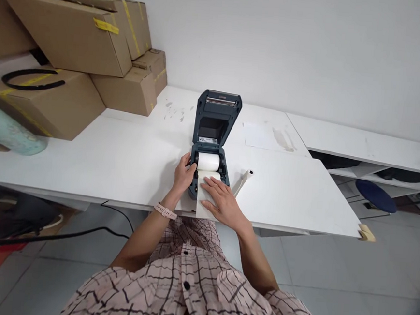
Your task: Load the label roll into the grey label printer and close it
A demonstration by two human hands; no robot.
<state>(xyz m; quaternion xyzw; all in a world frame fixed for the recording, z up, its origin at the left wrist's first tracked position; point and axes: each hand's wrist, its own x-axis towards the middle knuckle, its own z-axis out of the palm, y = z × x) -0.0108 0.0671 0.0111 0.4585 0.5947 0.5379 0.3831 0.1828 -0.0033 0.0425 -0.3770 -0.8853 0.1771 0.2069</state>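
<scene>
A: Where's the printer and what are your hands doing?

B: Label printer [213,143] sits on the white table [122,160], near your edge, lid flipped up and back. White paper roll [208,161] lies in its open bay, a strip of paper [204,196] pulled out toward you over the front. Your left hand [184,175] is curled against the printer's left side, fingers touching the roll's end; can't tell if it actually grips anything. Your right hand [224,202] lies flat and open, palm down on the strip, holding nothing.

A: What's around the printer?

B: Just right of it, a small white stick-like piece [242,179] with a dark tip, close to your right hand but apart. Behind and right of the printer, a paper sheet [260,136] flat on the table. Well left of it, stacked cardboard boxes [77,45] with yellow tape; a black loop [30,79] rests on the lowest one. Far left, a pale green bottle [8,132] on its side. Right of the printer, past the table edge, a blue stool [376,196] under a lower shelf. Nothing blocks either hand.

A: Any readable text?

B: A white sticker [208,140] inside the lid, print too small to read. Pink watch [165,211] on your left wrist.
</scene>
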